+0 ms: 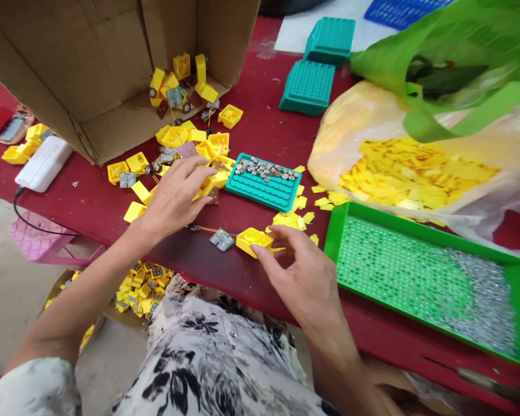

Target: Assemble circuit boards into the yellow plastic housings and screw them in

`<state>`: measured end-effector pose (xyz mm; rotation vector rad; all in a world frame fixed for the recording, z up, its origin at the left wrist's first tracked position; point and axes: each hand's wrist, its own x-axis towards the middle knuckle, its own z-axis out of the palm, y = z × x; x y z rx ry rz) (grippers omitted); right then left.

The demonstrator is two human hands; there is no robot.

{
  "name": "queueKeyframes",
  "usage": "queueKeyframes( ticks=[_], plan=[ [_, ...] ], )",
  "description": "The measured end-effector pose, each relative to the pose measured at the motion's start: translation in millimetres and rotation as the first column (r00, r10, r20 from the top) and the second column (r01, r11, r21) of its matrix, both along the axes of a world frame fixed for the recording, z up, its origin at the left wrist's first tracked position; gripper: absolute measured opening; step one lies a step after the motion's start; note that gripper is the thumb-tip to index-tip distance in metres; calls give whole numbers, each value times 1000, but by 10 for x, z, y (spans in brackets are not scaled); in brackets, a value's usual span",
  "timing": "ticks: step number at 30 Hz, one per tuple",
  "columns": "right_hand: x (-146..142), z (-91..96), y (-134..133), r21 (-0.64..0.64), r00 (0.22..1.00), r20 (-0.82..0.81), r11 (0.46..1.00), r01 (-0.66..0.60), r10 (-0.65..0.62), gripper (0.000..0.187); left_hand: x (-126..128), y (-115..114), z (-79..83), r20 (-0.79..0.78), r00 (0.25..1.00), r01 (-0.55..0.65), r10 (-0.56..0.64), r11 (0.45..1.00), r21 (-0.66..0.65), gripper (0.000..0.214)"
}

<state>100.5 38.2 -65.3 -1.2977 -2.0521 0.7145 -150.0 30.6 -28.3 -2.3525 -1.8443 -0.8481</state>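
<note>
My right hand [305, 271] has thumb and forefinger on either side of a yellow plastic casing [252, 240] at the table's front edge. Thin wires lead left from that casing past a small grey metallic square part [222, 239] to a small round dark part [193, 227]. My left hand [177, 193] hovers over a heap of yellow casings [175, 136], its fingers stretched and apart; I see nothing in its grasp. Between and beyond the hands sits a teal ridged tray [260, 193] with silvery round discs [266, 169] along its far side.
An open cardboard box [112, 63] lies at the back left, near a white device [44, 164] with a cable. To the right are a green tray [398, 277] of small metal pieces, a bag of yellow flat pieces [407, 173] and a screwdriver-like tool [476, 378]. Teal trays [308, 86] stand behind.
</note>
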Motion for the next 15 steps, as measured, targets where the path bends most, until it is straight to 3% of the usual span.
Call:
queueKeyframes(
  ticks=[2,4,5,6,8,10,12,13,15],
  plan=[
    [80,-16,-93,27,999,24,999,33,-34,36,130,-93,60,83,996,-27,29,999,-28,31],
    [155,-4,-194,39,998,52,998,44,-46,31,330,-314,106,277,956,-63,93,991,-117,20],
    [183,12,-244,38,998,55,999,39,-41,29,448,-460,110,395,905,-61,155,968,-242,17],
    [203,32,-293,29,998,50,999,27,-29,27,570,-617,97,507,825,-11,248,905,-425,18],
    [214,81,-380,-23,999,24,999,-25,25,24,798,-915,28,681,533,231,502,688,-688,26],
    [195,127,-448,-114,994,-15,988,-108,107,22,966,-1131,-62,707,156,435,690,595,-676,44],
    [162,163,-496,-205,981,-45,959,-194,189,20,1053,-1242,-129,648,-128,492,751,615,-616,53],
    [147,178,-515,-242,971,-59,940,-240,232,19,1068,-1267,-148,622,-207,488,755,631,-603,53],
    [125,204,-543,-289,944,-82,899,-329,320,17,1058,-1282,-163,604,-261,461,753,647,-607,50]
  ],
)
